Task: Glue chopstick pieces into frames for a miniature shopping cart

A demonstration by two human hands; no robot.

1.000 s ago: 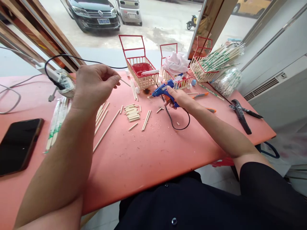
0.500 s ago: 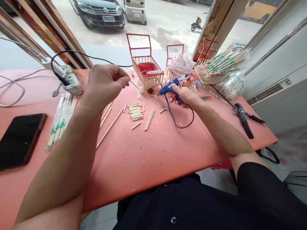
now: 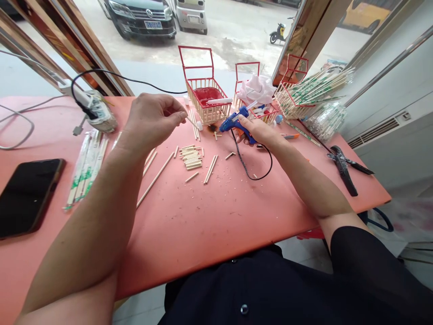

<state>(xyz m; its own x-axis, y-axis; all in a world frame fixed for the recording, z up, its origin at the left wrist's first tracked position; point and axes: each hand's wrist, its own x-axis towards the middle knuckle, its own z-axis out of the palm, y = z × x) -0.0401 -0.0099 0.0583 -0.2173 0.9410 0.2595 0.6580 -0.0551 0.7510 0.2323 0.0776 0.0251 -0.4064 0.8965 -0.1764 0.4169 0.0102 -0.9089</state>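
Pinched between the thumb and fingers of my left hand (image 3: pixel 160 115) is a thin wooden stick (image 3: pixel 192 121), its free end pointing right. My right hand (image 3: pixel 253 128) is wrapped round a blue hot glue gun (image 3: pixel 233 119), whose nozzle points left, apart from the stick. A glue stick pokes out of the gun's back. Below the hands lies a pile of short cut sticks (image 3: pixel 190 158). A pair of longer sticks (image 3: pixel 210 169) rests beside the pile. Behind the hands stands a small cart-shaped basket (image 3: pixel 211 113) of sticks with a red rim and handle.
More stick baskets stand at the back right, one holding wrapped chopsticks (image 3: pixel 311 90). Black-handled cutters (image 3: pixel 343 169) lie at the right. A phone (image 3: pixel 29 196), packaged chopsticks (image 3: pixel 83 171) and a power strip (image 3: pixel 81 97) are on the left. The gun's black cord (image 3: pixel 241 164) loops over the pink table (image 3: pixel 216 225).
My right hand has moved the glue gun slightly left, and its nozzle has turned more to the left. My left hand has shifted a little right with the stick.
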